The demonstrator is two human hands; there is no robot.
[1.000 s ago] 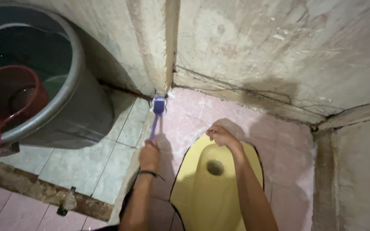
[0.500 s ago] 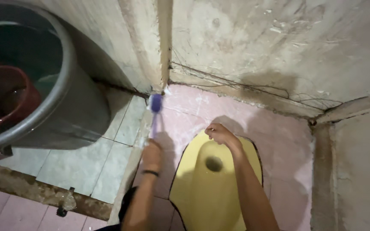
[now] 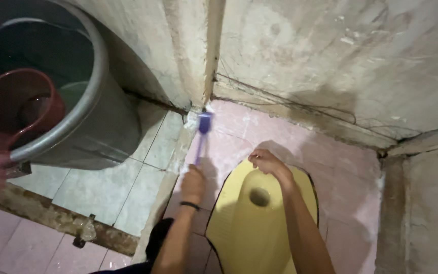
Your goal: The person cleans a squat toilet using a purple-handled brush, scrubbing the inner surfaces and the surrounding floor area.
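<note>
My left hand [image 3: 193, 183] grips the handle of a purple brush [image 3: 202, 133]. Its head rests on the pink floor tiles [image 3: 229, 137] at the corner where two stained walls meet, with white foam around it. A dark band sits on that wrist. My right hand [image 3: 265, 162] rests with curled fingers on the far rim of a yellow squat toilet pan [image 3: 239, 223] set into the pink floor. I cannot see anything held in that hand.
A large grey water tub [image 3: 92, 127] stands at left on pale tiles, with a red dipper [image 3: 19, 109] floating inside. A raised step edge [image 3: 51, 218] runs below it. Rough concrete walls [image 3: 330, 61] close in behind and at right.
The brush head has stayed at the wall corner with small strokes. The view shifted slightly to the right and down; my right hand has kept its place on the pan's rim.
</note>
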